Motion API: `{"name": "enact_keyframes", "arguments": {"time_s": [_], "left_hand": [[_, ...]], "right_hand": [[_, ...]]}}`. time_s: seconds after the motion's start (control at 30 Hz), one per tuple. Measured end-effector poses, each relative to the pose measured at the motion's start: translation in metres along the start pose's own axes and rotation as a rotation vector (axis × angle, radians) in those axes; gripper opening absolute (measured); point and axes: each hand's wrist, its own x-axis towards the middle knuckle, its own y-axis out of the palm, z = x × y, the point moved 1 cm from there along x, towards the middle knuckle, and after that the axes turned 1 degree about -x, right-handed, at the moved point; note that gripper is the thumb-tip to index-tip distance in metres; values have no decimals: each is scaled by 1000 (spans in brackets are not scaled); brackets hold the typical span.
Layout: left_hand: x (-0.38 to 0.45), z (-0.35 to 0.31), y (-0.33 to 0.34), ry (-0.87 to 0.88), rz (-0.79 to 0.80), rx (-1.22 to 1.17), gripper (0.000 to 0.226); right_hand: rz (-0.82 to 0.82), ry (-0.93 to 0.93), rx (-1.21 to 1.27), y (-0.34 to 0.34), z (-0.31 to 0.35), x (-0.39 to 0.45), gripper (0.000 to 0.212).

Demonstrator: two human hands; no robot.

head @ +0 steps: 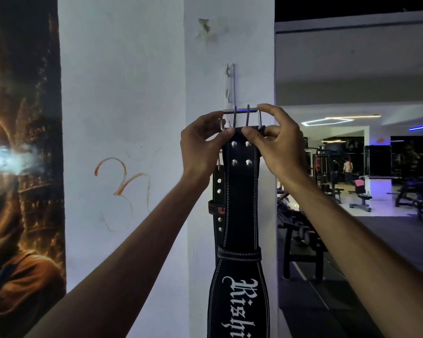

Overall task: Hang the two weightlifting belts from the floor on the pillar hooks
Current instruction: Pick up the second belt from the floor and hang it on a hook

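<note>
A black weightlifting belt (239, 215) with white stitching and white lettering hangs down the white pillar (205, 69). Its steel buckle (241, 115) with two prongs is held up against the pillar, just below a metal hook bracket (231, 84). My left hand (203, 147) pinches the belt's top left edge at the buckle. My right hand (276, 137) grips the buckle's right side and the belt's top. Behind it, a second black belt (217, 198) with rivets hangs on the pillar, mostly hidden.
A large orange poster (22, 167) covers the wall at left. To the right of the pillar stand a dumbbell rack (300, 240) close by, and benches and machines (362, 198) farther off in a dim gym.
</note>
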Motion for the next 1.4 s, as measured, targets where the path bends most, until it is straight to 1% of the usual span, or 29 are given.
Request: {"name": "enact_keyframes", "arguments": {"time_s": [0.13, 0.27, 0.4, 0.6, 0.67, 0.77, 0.83, 0.87, 1.0, 1.2, 1.4], "left_hand": [[39, 32, 10, 39, -10, 11, 35], [79, 53, 19, 14, -23, -29, 40], [113, 67, 23, 28, -41, -17, 40], [152, 84, 29, 37, -28, -14, 47], [159, 89, 30, 47, -26, -4, 47], [164, 96, 31, 64, -3, -7, 32], [165, 98, 31, 72, 9, -26, 27], [165, 99, 30, 72, 13, -33, 27], [168, 100, 27, 40, 19, -30, 40], [171, 93, 26, -7, 44, -4, 41], [160, 94, 20, -63, 108, 5, 44]], "right_hand": [[4, -36, 37, 19, -36, 34, 51], [15, -42, 49, 37, -68, 73, 49], [6, -66, 48, 55, -86, 106, 50], [-32, -69, 37, 71, -101, 139, 51], [-34, -63, 35, 73, -106, 145, 51], [-27, -58, 35, 75, -112, 148, 50], [-29, -62, 55, 76, -114, 146, 49], [-31, -65, 58, 77, -114, 145, 48], [-26, -74, 31, 80, -111, 146, 48], [-33, 1, 16, 80, -108, 148, 52], [-15, 48, 22, 80, -115, 135, 45]]}}
